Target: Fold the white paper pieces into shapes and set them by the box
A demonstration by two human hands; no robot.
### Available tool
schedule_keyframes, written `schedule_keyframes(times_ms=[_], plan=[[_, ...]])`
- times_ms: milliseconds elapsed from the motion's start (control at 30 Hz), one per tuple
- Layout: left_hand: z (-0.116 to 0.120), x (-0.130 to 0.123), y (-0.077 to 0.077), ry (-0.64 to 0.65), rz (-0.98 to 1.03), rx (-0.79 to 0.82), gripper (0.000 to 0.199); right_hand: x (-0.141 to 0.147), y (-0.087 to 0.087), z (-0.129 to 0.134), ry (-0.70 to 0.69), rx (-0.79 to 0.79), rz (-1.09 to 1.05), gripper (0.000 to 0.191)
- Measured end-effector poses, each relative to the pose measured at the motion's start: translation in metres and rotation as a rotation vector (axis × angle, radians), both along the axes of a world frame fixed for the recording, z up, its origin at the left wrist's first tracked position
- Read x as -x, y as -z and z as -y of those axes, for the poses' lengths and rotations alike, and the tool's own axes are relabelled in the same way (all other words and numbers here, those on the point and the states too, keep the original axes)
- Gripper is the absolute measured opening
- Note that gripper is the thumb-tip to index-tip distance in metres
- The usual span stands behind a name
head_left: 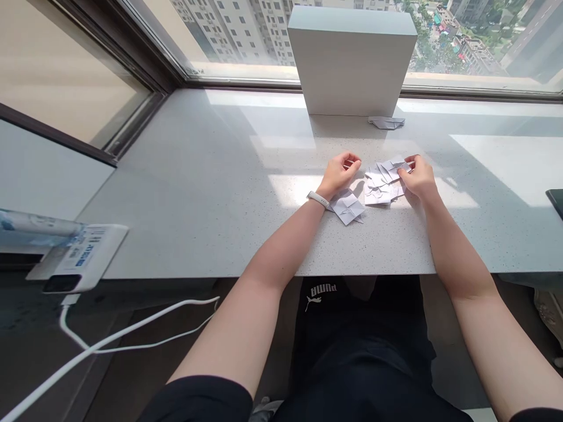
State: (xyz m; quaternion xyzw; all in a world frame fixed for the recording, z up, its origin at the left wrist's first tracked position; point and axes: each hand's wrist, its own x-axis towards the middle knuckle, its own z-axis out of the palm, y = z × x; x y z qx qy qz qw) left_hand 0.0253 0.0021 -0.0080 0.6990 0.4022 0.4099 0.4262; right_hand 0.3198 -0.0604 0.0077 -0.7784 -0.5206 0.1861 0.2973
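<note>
My right hand point(420, 177) pinches a folded paper piece point(391, 168) between thumb and fingers, on top of a pile of several white folded paper pieces point(377, 194). Left of that pile is my left hand point(340, 173), its fingers curled in loosely with nothing visible in them. Under its wrist, beside a white wristband point(318, 200), sits a smaller stack of square folded papers point(347, 207). Another folded paper strip point(386, 123) lies farther back.
A pale upright box point(352, 70) stands against the window at the back of the speckled white counter point(197, 193). On the left are a white power bank point(88, 252) with a cable point(127, 323) hanging off the edge. A dark object point(556, 202) is cut off at the right.
</note>
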Motion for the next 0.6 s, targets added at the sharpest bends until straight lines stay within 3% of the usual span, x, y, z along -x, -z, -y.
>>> schedule_keyframes(times_ms=[100,267,400,600], plan=[[-0.001,0.001,0.001,0.002,0.001,-0.005,0.010,0.002,-0.001,0.001,-0.020,-0.127,-0.166,0.040],[-0.011,0.002,0.011,0.022,0.062,0.011,0.020,0.020,-0.004,0.001,-0.112,-0.301,-0.505,0.031],[-0.014,0.002,0.015,0.087,0.138,0.042,0.039,0.045,-0.010,0.007,-0.205,-0.285,-0.662,0.035],[-0.014,0.001,0.017,0.184,0.249,0.009,0.057,0.075,-0.009,0.014,-0.309,-0.220,-0.679,0.037]])
